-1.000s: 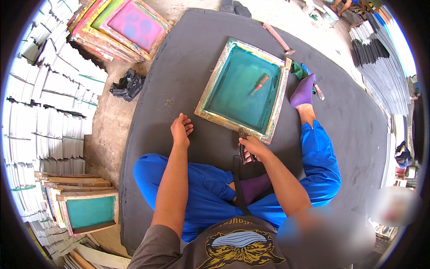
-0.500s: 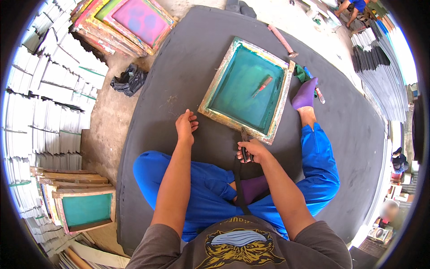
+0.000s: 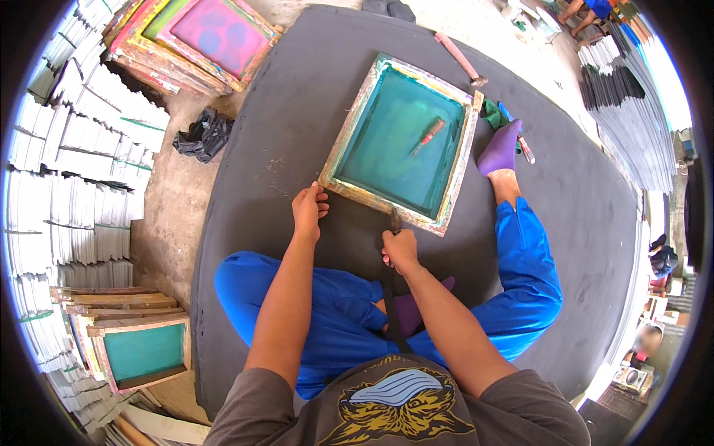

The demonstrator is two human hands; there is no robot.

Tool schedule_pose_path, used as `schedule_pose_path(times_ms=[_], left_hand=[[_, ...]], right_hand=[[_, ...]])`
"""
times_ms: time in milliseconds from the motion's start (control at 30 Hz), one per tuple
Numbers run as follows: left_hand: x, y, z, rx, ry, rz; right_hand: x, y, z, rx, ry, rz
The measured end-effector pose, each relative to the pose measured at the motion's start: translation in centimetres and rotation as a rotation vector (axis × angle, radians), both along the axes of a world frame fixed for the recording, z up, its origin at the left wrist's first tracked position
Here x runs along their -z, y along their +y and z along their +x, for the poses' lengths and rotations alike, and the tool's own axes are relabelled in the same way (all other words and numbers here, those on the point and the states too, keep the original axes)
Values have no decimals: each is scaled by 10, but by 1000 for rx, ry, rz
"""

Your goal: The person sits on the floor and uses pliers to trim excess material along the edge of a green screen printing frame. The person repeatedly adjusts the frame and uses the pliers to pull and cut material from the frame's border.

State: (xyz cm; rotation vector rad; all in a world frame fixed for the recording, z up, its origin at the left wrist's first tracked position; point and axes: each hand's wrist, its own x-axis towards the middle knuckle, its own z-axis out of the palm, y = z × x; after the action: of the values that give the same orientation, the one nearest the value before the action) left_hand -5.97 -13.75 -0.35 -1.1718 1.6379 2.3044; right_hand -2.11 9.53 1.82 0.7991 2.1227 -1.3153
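A wooden screen-printing frame [image 3: 454,182] with teal mesh lies tilted on a dark padded surface in front of me. On its mesh rests a red-handled screwdriver [image 3: 428,137]. My right hand [image 3: 401,250] is closed around dark pliers [image 3: 395,216], whose jaws reach the near wooden edge of the frame. Most of the pliers' handles are hidden under my fingers. My left hand [image 3: 309,210] is at the frame's near left corner, fingertips at or just touching the wood. Its fingers are loosely curled and apart, with nothing held in them.
Beyond the frame lies a hammer [image 3: 460,58]. A green cloth [image 3: 491,114] and a red-and-white tool [image 3: 526,150] are beside my purple-socked foot [image 3: 500,149]. More screen frames [image 3: 143,349] stand at left. A black plastic bag [image 3: 203,134] sits on the floor near white stacks [image 3: 71,201].
My right hand has turned over, palm now downward, with the pliers still in it and shifted slightly left. My left hand has come up to the frame's corner. The view has shifted slightly.
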Motion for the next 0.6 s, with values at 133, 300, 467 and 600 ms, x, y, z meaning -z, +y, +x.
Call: schedule_pose_path(times_ms=[133,300,467,600], left_hand=[[-7,9,0,-10,2,6],[0,28,10,245,226,-778],[-25,54,21,525,493,-1296],[-21,56,20,590,520,-1355]], right_hand=[[29,0,5,-25,94,144],[50,-5,6,-69,202,384],[6,15,-6,-188,-21,64],[-10,31,-22,-155,-228,-195]])
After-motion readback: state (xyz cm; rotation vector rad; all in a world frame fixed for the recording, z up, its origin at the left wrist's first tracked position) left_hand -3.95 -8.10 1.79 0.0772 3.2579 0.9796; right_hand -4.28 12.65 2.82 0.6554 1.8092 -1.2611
